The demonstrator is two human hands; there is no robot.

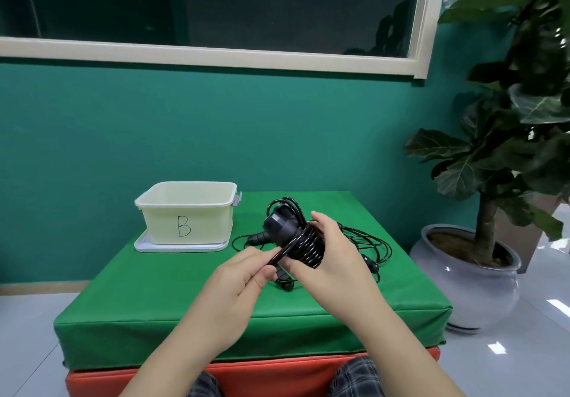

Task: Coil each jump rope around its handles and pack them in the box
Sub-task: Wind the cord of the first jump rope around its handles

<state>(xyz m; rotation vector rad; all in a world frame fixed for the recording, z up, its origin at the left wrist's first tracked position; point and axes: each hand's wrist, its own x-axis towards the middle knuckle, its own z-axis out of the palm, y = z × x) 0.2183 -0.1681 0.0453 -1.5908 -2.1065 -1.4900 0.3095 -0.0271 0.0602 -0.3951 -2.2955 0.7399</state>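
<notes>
My right hand [327, 257] grips the black handles of a jump rope [296, 236], with several turns of black cord wound around them. Between thumb and fingers, my left hand [243, 276] pinches the loose end of that cord just left of the coil. Both hands are raised above the green mat [154, 298]. Another black jump rope [370, 242] lies loose and tangled on the mat behind my right hand, one of its handles [259, 237] pointing left. The pale yellow box marked B [185, 214] stands open at the mat's back left, resting on its white lid [182, 247].
The green mat lies on a red one [277, 372]. A large potted plant [472, 276] stands on the floor to the right. A teal wall with a window runs behind. My knees show at the bottom edge.
</notes>
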